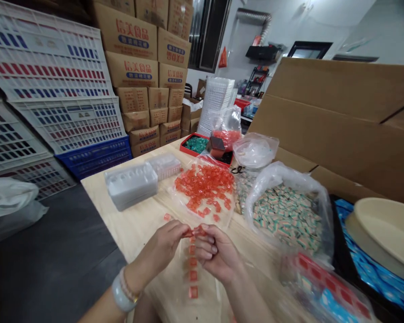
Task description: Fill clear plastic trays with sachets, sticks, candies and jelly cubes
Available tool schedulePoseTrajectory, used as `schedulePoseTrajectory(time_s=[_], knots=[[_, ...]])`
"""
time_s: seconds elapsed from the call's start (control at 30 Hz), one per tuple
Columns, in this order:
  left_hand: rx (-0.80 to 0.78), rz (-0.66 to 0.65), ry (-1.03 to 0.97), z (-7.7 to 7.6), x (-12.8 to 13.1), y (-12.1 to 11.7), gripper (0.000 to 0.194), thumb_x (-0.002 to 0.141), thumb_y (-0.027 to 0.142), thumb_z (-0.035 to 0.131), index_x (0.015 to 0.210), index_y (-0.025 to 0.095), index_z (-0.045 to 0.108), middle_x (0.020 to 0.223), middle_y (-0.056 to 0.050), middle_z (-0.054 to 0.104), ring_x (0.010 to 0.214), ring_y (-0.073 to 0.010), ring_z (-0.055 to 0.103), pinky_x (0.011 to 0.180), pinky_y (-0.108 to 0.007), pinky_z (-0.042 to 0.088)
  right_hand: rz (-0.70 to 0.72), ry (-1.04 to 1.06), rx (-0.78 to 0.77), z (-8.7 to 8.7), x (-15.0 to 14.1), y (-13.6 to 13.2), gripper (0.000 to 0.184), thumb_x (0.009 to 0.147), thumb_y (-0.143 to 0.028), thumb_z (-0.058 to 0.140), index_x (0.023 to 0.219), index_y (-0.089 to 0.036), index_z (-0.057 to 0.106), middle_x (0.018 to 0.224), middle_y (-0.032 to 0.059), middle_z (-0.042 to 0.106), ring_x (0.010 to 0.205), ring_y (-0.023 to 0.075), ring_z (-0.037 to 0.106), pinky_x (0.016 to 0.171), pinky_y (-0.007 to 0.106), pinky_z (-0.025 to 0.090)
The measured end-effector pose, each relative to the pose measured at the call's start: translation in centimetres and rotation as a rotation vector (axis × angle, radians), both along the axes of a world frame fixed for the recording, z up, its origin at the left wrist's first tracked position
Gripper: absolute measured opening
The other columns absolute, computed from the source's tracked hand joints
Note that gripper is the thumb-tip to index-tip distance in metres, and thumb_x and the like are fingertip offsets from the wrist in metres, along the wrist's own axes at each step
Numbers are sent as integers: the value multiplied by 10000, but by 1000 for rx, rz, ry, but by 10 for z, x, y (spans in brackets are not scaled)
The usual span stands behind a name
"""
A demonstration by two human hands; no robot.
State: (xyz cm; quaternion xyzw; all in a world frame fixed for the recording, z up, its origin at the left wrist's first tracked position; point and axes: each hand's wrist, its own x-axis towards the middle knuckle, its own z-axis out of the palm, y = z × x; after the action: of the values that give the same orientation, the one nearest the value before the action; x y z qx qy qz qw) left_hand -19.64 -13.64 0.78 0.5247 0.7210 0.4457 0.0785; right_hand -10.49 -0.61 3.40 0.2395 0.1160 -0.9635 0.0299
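Observation:
My left hand [166, 244] and my right hand [217, 253] meet above the wooden table [131, 224], fingers pinched together on a small red wrapped candy [194, 232]. Under the hands lies a clear plastic tray [191, 278] with a column of red candies set in it. Just beyond them a heap of loose red candies [205, 184] rests on clear plastic. A pale bracelet sits on my left wrist.
A bag of green-striped candies [287, 215] lies to the right, with packed trays [326, 287] nearer me. Stacked empty clear trays [131, 184] sit at the left. A red tray of teal candies [195, 144], cardboard boxes [138, 67] and plastic crates [50, 80] stand behind. A cream basin [387, 229] sits at far right.

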Motion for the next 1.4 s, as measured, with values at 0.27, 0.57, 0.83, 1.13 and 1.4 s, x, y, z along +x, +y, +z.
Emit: schedulePoseTrajectory(time_s=[0.27,0.57,0.83,1.13,1.4], knots=[[-28,-20,56,12,2,-17,236,858,161,314,826,159,548,692,-21,528,662,-110,486,598,-217,392,-59,137,-2,-1,-1,-11,241,605,-86,627,509,-143,414,444,-110,262,337,-10,197,334,118,202],[156,392,-683,-19,-19,-58,235,756,352,495,847,168,609,744,-39,634,645,-140,568,598,-258,454,-378,307,455,37,27,45,137,698,-171,603,626,-170,486,509,-79,376,421,22,332,435,151,310],[395,72,-1634,-10,27,-20,345,716,294,596,1029,153,558,919,-85,633,859,-182,576,775,-323,425,258,72,961,-19,0,-12,252,685,-370,620,645,-144,514,497,-66,381,436,42,264,448,201,203],[341,110,-1837,-25,31,-34,276,676,127,604,952,134,594,753,-20,611,609,-65,530,569,-176,383,257,50,1484,-40,2,-26,118,740,-270,504,771,-168,556,654,-13,505,586,102,461,553,222,355],[353,406,-1716,-44,15,-56,348,595,186,684,924,136,583,743,-20,615,595,-75,526,567,-188,389,420,340,1952,-45,-29,-47,118,750,-145,512,806,-198,602,724,8,564,684,119,520,625,224,399]])
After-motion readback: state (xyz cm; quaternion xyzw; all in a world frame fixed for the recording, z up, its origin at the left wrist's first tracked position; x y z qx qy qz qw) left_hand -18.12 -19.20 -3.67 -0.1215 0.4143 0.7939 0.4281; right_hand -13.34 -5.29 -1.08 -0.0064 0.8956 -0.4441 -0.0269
